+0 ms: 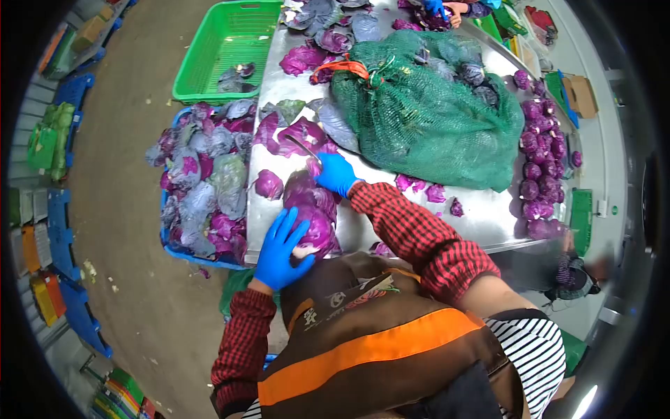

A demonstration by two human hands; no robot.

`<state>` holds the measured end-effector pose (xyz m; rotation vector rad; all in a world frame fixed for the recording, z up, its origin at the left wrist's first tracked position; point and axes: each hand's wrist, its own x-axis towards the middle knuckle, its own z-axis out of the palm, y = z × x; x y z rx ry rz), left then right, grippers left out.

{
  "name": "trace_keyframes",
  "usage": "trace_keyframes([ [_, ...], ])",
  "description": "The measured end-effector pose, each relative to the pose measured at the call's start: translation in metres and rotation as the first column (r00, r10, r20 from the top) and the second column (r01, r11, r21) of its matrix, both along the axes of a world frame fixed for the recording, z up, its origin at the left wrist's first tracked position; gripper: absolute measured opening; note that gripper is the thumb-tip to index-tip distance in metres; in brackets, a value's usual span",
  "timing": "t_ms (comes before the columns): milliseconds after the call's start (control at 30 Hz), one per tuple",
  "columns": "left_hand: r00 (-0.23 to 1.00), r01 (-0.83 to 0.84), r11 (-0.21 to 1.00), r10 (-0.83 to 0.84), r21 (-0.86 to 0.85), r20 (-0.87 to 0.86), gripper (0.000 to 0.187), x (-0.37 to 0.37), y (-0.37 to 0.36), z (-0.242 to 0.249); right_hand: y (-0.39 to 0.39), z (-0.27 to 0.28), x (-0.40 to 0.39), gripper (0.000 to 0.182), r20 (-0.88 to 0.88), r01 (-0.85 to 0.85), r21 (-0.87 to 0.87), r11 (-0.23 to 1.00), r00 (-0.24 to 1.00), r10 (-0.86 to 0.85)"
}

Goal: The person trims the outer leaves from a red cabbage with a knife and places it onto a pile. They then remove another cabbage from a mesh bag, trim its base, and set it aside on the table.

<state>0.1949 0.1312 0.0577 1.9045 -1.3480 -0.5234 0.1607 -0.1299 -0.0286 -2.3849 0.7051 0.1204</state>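
Note:
My left hand (283, 250), in a blue glove, grips the near side of a red cabbage (317, 227), its fingers and thumb spread over the leaves. The cabbage sits at the near edge of the metal table (363, 223). My right hand (338, 174), also gloved in blue, is closed around a knife (301, 145); its thin dark blade points away to the upper left over loose purple leaves (303, 133). More red cabbages lie in a line just beyond the held one, partly overlapping it. A small red cabbage (269, 184) rests to their left.
A blue crate (167, 241) heaped with outer leaves stands left of the table, behind it a green basket (185, 77). A green mesh sack (419, 119) holding cabbages fills the table's middle. Trimmed cabbages (537, 153) line the right edge. Another person's gloved hand (436, 8) works at the far side.

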Motion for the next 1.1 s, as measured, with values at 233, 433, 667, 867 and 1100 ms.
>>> trace_keyframes([
  [233,0.931,-0.241,0.956,0.276,0.167,-0.240,0.116,-0.014,0.004,-0.033,-0.016,0.015,0.042,0.073,0.043,-0.215,0.130,0.968,0.977,0.211],
  [433,0.889,-0.411,0.909,0.417,0.071,-0.187,0.117,-0.027,-0.025,-0.044,-0.025,0.046,-0.030,0.043,0.421,0.071,0.283,0.956,0.887,-0.191],
  [667,0.717,-0.690,0.697,0.696,0.195,0.047,0.104,-0.040,-0.066,-0.016,0.027,0.068,-0.114,0.042,0.326,-0.046,0.238,0.970,0.945,-0.035],
  [867,0.852,-0.512,0.859,0.506,0.010,0.135,0.094,-0.018,-0.079,-0.012,0.030,0.078,-0.114,0.045,0.142,0.007,0.238,0.971,0.989,-0.042],
  [1100,0.849,-0.519,0.854,0.520,-0.036,0.096,0.092,-0.030,-0.087,-0.011,0.035,0.086,-0.100,0.048,0.131,-0.008,0.124,0.992,0.991,-0.008],
])
